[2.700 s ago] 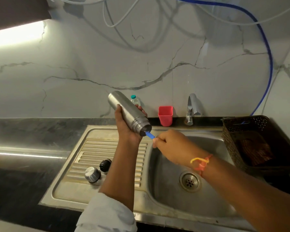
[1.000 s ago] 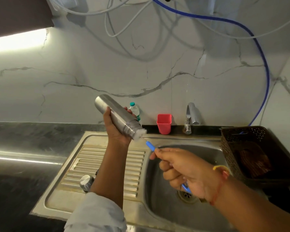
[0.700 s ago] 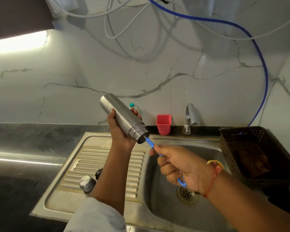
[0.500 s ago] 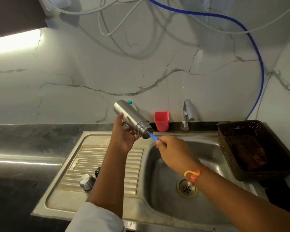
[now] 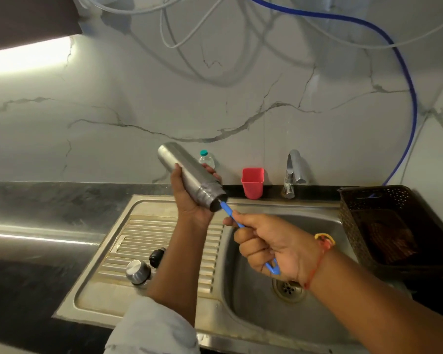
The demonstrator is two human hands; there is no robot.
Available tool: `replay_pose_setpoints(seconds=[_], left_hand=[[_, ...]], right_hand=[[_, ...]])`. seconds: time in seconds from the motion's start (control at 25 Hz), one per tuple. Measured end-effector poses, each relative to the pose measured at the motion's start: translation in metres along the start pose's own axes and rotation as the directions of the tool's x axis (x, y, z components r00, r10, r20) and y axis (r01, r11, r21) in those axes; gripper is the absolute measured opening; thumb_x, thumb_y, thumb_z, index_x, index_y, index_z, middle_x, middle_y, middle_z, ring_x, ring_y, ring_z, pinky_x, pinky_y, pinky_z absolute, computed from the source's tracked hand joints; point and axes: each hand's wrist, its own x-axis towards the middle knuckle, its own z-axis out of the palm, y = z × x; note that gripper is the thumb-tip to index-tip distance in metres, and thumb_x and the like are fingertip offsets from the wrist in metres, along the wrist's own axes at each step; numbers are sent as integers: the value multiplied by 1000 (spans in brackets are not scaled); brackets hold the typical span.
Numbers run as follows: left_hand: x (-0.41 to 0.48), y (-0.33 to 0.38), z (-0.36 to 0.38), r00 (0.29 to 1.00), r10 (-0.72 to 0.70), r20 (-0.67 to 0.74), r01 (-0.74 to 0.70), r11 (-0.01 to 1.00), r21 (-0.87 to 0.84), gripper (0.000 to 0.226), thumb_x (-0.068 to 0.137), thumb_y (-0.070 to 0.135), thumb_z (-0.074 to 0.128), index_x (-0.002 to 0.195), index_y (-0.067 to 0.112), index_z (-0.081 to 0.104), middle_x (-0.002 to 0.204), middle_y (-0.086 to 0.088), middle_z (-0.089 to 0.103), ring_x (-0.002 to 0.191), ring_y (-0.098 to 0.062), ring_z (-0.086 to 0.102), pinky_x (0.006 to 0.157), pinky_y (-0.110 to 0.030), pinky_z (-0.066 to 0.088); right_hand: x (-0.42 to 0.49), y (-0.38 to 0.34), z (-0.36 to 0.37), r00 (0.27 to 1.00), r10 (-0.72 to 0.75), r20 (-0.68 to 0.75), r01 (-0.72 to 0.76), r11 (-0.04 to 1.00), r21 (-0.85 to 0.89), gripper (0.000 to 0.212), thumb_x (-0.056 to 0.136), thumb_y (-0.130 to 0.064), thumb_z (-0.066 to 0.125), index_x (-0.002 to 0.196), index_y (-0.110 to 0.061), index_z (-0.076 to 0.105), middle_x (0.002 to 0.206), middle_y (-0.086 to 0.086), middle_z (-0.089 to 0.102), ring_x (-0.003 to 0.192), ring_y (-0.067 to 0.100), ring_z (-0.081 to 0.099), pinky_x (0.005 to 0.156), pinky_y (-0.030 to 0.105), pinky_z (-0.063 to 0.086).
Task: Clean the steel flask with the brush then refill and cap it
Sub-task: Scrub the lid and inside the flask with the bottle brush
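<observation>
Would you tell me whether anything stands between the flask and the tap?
Nothing visible blocks the flask from the tap; the red cup stands back on the ledge, though the brush sits in the flask's mouth.

flask silver | brush blue | cup red | basket dark brown, perforated | wall white, grey-veined

This is a home kitchen: a stainless steel sink with ribbed drainboard sits in a dark polished stone counter, a chrome tap behind it, a white grey-veined marble wall above, and a brown perforated plastic basket alongside.
</observation>
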Motion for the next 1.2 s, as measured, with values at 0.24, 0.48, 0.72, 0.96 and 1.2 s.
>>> replay_pose_setpoints(seconds=[0.24, 0.48, 0.72, 0.96, 1.2], left_hand=[[2, 25, 9, 995, 51, 90, -42, 994, -104, 55, 80, 52, 70, 110, 6, 60, 95, -4, 62, 82, -17, 66, 74, -30, 60], [-6, 6, -2, 995, -82, -50, 91, 970, 224, 72, 89, 53, 68, 138, 2, 50, 119, -16, 63, 99, -29, 68, 87, -42, 59], [-3, -12, -2, 947, -11, -321, 143, 910, 389, 72, 79, 50, 84, 132, 10, 57, 115, -17, 73, 97, -32, 75, 90, -52, 60], [3, 15, -9, 954, 22, -300, -12, 999, 36, 56, 85, 46, 75, 117, 3, 59, 79, -12, 68, 63, -25, 71, 59, -36, 61], [-10, -6, 9, 999, -16, 43, 17, 1000, -19, 57, 86, 47, 72, 120, 5, 55, 99, -7, 63, 86, -19, 66, 81, -30, 59]], right_hand=[[-10, 7, 10, 996, 36, 80, -40, 998, 50, 22, 100, -33, 52, 97, -14, 63, 58, -9, 22, 43, 2, 12, 32, 14, 12], [10, 8, 1, 956, -234, -174, 156, 914, -374, 29, 105, -34, 44, 99, -14, 65, 55, -7, 32, 43, 5, 20, 36, 17, 16], [25, 15, -14, 679, -732, -48, -84, -12, -996, 29, 104, -39, 39, 99, -21, 62, 82, 1, 66, 64, 19, 51, 46, 29, 31], [6, 25, -19, 925, -343, -165, 202, 810, -550, 29, 104, -34, 46, 93, -18, 67, 53, -8, 36, 41, 6, 26, 37, 19, 20], [3, 15, -5, 988, 30, 152, -65, 971, 231, 23, 96, -31, 54, 93, -13, 67, 55, -10, 22, 33, 2, 21, 27, 13, 16]])
